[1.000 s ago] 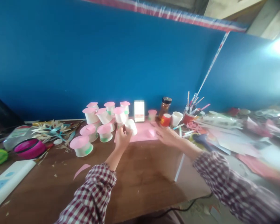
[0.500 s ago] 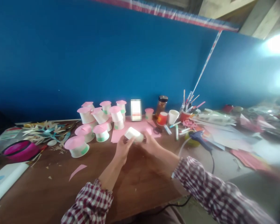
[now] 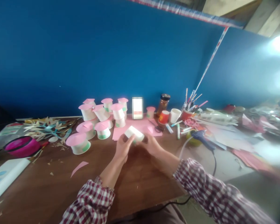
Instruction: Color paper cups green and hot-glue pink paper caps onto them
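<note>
Between my hands, above the front of the table, a white paper cup (image 3: 135, 134) lies tilted on its side. My left hand (image 3: 124, 145) is closed round its left end, with the thumb along the near side. The fingers of my right hand (image 3: 151, 144) are closed on its right end; their tips are partly hidden behind it. Just beyond the cup, pink paper sheets (image 3: 121, 133) lie flat, with scissors (image 3: 159, 127) on their right part. To the left stand several white cups with pink paper tops (image 3: 78, 144), some stacked.
A red paper cup (image 3: 163, 117), a white cup (image 3: 175, 116) and a brown jar (image 3: 163, 102) stand behind on the right. Markers (image 3: 178, 131) and a blue glue gun (image 3: 204, 138) with its cord lie nearer. Wooden sticks (image 3: 49, 130) and a pink tape roll (image 3: 23, 146) are at left.
The view has shifted slightly. The white cup stays in both hands, its tilt slightly changed, and my right fingers sit a little lower against its end.
</note>
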The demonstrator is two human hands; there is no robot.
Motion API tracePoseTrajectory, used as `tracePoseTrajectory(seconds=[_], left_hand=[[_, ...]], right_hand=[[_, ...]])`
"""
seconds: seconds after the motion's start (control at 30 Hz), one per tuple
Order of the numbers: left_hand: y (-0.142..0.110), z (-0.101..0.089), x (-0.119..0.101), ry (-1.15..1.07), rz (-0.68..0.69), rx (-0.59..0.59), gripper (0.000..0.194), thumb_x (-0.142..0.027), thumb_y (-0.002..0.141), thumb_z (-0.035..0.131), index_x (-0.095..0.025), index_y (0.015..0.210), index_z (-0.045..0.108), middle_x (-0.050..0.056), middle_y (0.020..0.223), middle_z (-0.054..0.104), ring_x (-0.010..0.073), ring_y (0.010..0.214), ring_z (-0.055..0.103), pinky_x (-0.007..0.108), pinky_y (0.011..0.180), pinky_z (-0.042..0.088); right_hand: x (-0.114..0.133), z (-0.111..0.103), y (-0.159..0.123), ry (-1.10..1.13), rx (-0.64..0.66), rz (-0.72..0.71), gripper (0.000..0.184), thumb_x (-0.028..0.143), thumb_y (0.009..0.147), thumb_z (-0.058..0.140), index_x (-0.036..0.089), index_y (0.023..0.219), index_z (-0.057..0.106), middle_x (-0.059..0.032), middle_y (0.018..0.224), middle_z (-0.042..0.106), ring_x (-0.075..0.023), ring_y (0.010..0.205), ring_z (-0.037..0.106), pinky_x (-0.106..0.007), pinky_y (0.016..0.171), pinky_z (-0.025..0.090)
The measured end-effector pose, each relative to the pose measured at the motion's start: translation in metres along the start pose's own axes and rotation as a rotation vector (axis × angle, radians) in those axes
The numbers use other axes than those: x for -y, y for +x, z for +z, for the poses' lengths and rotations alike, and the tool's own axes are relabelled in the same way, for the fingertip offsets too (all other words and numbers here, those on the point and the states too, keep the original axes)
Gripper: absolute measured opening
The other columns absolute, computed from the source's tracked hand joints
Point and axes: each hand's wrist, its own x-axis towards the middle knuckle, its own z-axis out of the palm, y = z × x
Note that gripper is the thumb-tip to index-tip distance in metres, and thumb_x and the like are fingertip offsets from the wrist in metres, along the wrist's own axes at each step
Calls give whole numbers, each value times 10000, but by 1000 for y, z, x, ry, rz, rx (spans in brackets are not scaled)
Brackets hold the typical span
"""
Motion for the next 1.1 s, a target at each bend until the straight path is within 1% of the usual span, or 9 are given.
tracePoseTrajectory(seconds=[0.23, 0.37, 0.47, 0.57, 0.63, 0.77, 0.83, 1.0, 1.1], left_hand=[[10, -8, 0, -67, 151, -140, 490, -431, 652, 704, -133, 1023, 586, 83, 969, 655, 192, 859, 627, 308, 741, 493], [12, -12, -1, 67, 307, -322, 468, -423, 699, 663, -162, 1072, 555, 88, 1037, 633, 201, 943, 611, 313, 791, 493], [8, -10, -3, 213, 346, -383, 480, -413, 703, 661, -176, 1102, 535, 96, 1056, 617, 203, 934, 613, 310, 778, 505], [1, -6, -5, 310, 357, -351, 500, -395, 704, 663, -176, 1130, 519, 102, 1055, 609, 195, 886, 624, 302, 744, 518], [-3, -3, -7, 339, 363, -322, 510, -385, 709, 657, -176, 1150, 508, 102, 1052, 606, 189, 864, 627, 303, 735, 522], [-10, 1, -9, 402, 416, -249, 541, -354, 700, 658, -192, 1186, 486, 94, 1080, 593, 195, 890, 614, 302, 739, 516], [-13, 2, -8, 448, 466, -192, 521, -336, 695, 661, -196, 1169, 497, 82, 1073, 600, 199, 891, 610, 306, 750, 508], [-12, 0, -4, 520, 457, -159, 507, -343, 680, 671, -191, 1138, 513, 82, 1039, 620, 218, 878, 612, 339, 765, 501], [-9, -2, -1, 521, 427, -166, 510, -357, 684, 670, -196, 1140, 509, 86, 1044, 616, 225, 894, 611, 350, 768, 504]], right_hand=[[-2, -3, -12, -178, -37, 99, 581, 343, 632, 759, 145, 1133, 541, -54, 898, 658, -207, 807, 616, -333, 727, 494], [-3, -12, -15, -236, -28, 87, 600, 272, 631, 738, 143, 1160, 487, -87, 997, 630, -196, 823, 621, -315, 714, 502], [0, -28, -6, -241, -127, 73, 639, 220, 650, 688, 157, 1226, 419, -119, 1124, 573, -181, 820, 626, -295, 684, 512], [4, -45, 14, -296, -246, 81, 567, 266, 701, 633, 175, 1216, 413, -105, 1112, 579, -194, 873, 614, -284, 676, 514], [4, -50, 31, -437, -299, 94, 516, 339, 759, 577, 171, 1212, 397, -103, 1076, 595, -207, 902, 606, -297, 693, 512], [-2, -35, 60, -641, -251, 125, 517, 454, 812, 492, 121, 1194, 389, -147, 1021, 616, -265, 912, 603, -373, 726, 494], [-7, -21, 69, -698, -228, 123, 529, 467, 822, 476, 84, 1177, 395, -201, 1067, 594, -314, 1016, 561, -422, 799, 461], [-15, -1, 70, -860, -57, 90, 384, 267, 809, 535, 83, 1140, 471, -227, 1211, 530, -331, 1270, 356, -460, 978, 323], [-10, -8, 64, -941, 18, 68, 492, 236, 767, 596, 104, 1218, 452, -196, 1330, 453, -316, 1325, 270, -455, 1036, 253]])
